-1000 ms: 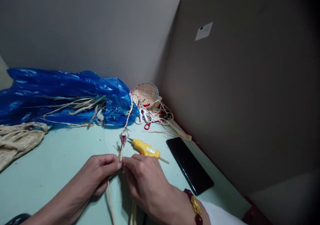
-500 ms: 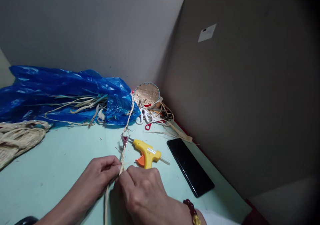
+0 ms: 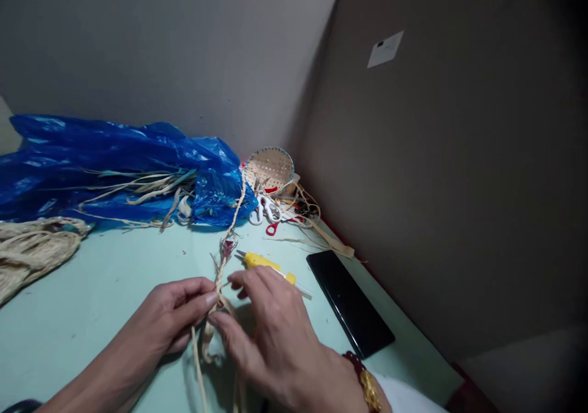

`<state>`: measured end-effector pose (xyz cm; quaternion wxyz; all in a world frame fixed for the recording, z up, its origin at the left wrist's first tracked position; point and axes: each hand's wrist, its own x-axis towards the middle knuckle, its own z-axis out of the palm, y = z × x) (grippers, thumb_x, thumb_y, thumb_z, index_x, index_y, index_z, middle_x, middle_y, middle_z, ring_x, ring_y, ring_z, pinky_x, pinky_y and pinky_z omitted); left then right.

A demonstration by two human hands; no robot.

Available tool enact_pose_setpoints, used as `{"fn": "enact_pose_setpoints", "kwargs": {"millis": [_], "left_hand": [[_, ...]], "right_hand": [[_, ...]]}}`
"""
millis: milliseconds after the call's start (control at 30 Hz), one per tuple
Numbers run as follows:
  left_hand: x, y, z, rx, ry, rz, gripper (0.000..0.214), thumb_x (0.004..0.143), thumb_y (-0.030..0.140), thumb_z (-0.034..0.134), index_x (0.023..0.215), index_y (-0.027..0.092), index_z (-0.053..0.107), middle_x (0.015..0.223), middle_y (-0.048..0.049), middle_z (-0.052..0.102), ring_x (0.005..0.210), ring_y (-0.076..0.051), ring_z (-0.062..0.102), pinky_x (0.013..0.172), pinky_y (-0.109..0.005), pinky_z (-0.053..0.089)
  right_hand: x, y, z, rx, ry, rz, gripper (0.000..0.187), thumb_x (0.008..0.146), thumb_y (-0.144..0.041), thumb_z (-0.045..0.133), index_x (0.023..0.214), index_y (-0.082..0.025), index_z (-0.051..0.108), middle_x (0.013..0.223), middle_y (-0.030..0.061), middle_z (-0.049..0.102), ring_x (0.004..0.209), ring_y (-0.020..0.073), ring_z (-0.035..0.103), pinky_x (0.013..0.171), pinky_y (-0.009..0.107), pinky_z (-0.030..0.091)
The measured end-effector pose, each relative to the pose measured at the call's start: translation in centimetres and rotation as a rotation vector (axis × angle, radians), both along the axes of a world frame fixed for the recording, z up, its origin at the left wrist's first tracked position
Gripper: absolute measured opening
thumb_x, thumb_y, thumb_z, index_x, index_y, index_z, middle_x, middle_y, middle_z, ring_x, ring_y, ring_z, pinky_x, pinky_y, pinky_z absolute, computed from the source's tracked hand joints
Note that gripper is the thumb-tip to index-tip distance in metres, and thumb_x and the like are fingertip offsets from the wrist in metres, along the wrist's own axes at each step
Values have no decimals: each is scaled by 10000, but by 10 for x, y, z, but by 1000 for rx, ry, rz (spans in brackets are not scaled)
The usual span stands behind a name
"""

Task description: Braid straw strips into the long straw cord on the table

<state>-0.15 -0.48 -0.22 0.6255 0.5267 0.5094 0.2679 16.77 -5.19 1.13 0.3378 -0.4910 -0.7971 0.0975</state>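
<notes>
A braided cord of pale straw strands (image 3: 222, 268) runs toward me from a dark red and silvery clip (image 3: 227, 249) on the table. My left hand (image 3: 181, 315) pinches the near end of the braid between thumb and fingertips. Just to its right is my right hand (image 3: 275, 327), its thumb apart from its curled fingers. A thin strand reaches those fingers, whose grip is partly hidden. Loose strands (image 3: 198, 364) hang below both hands. Beyond my right hand lies a yellow glue gun (image 3: 260, 260), partly covered by it.
A blue plastic bag (image 3: 114, 149) with straw lies at the back left, near a woven straw piece (image 3: 37, 250). A small basket (image 3: 270, 166), white-handled scissors (image 3: 264, 209) and straw scraps stand in the corner. On the right rests a black phone (image 3: 349, 303), close to the wall.
My right hand has lifted and opened its thumb away from the fingers, now covering the glue gun's handle. The loose strands have spread apart below the braid. My left hand still pinches the braid.
</notes>
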Motion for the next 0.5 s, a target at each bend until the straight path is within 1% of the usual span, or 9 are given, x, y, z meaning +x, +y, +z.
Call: {"fn": "enact_pose_setpoints", "kwargs": {"millis": [33, 67, 133, 167, 200, 267, 367, 433, 500], "left_hand": [[-1, 1, 0, -5, -3, -14, 414, 675, 548, 692, 798, 169, 582, 584, 85, 374, 497, -58, 230, 467, -179, 155], [-1, 2, 0, -9, -6, -37, 423, 679, 560, 684, 800, 170, 577, 574, 90, 367, 490, -56, 217, 461, -180, 146], [-2, 5, -2, 8, 10, -81, 433, 685, 579, 665, 799, 171, 578, 539, 100, 356, 459, -53, 193, 440, -186, 127], [-2, 6, -3, 28, 22, -97, 428, 687, 577, 662, 797, 170, 584, 525, 100, 362, 446, -54, 198, 431, -189, 127], [-3, 7, -3, 47, 32, -110, 420, 688, 571, 662, 790, 170, 590, 513, 97, 374, 437, -57, 213, 425, -192, 135], [-3, 9, -4, 112, 40, -113, 381, 699, 539, 664, 749, 167, 602, 529, 75, 425, 465, -74, 296, 442, -191, 210], [-4, 10, -3, 229, 55, -132, 328, 724, 484, 657, 680, 162, 610, 603, 38, 496, 580, -112, 418, 537, -203, 338], [-3, 9, -2, 289, 95, -149, 281, 742, 440, 644, 685, 166, 626, 623, 33, 511, 612, -126, 445, 566, -210, 367], [-2, 5, 0, 329, 150, -157, 234, 754, 402, 626, 690, 177, 635, 616, 31, 530, 603, -136, 465, 554, -216, 375]], "right_hand": [[1, 2, 1, -67, 37, 10, 217, 922, -365, 529, 1004, -165, 548, 941, 75, 618, 865, 204, 575, 726, 301, 445], [3, 4, 2, -144, 62, 46, 182, 936, -340, 510, 1005, -173, 534, 924, 61, 618, 827, 184, 573, 704, 280, 443], [5, 8, 1, -289, 89, 132, 112, 967, -267, 438, 946, -188, 514, 836, 23, 610, 709, 140, 549, 636, 239, 420], [5, 10, 1, -329, 105, 156, 125, 975, -231, 401, 922, -193, 508, 804, 10, 603, 671, 126, 533, 618, 229, 407], [6, 11, 0, -342, 124, 166, 141, 979, -214, 379, 921, -195, 506, 799, 6, 603, 662, 120, 526, 618, 226, 401], [6, 12, -1, -348, 141, 148, 145, 982, -220, 379, 954, -197, 519, 829, 12, 612, 697, 123, 535, 646, 231, 400], [6, 13, 0, -359, 121, 84, 162, 980, -262, 408, 964, -190, 552, 826, 20, 612, 737, 137, 533, 659, 244, 389], [6, 14, 2, -351, 103, 45, 175, 969, -276, 442, 932, -179, 582, 796, 19, 612, 718, 135, 519, 651, 247, 376], [5, 15, 4, -347, 100, 33, 177, 952, -266, 478, 899, -169, 617, 749, 10, 614, 665, 120, 499, 628, 241, 363]]}}
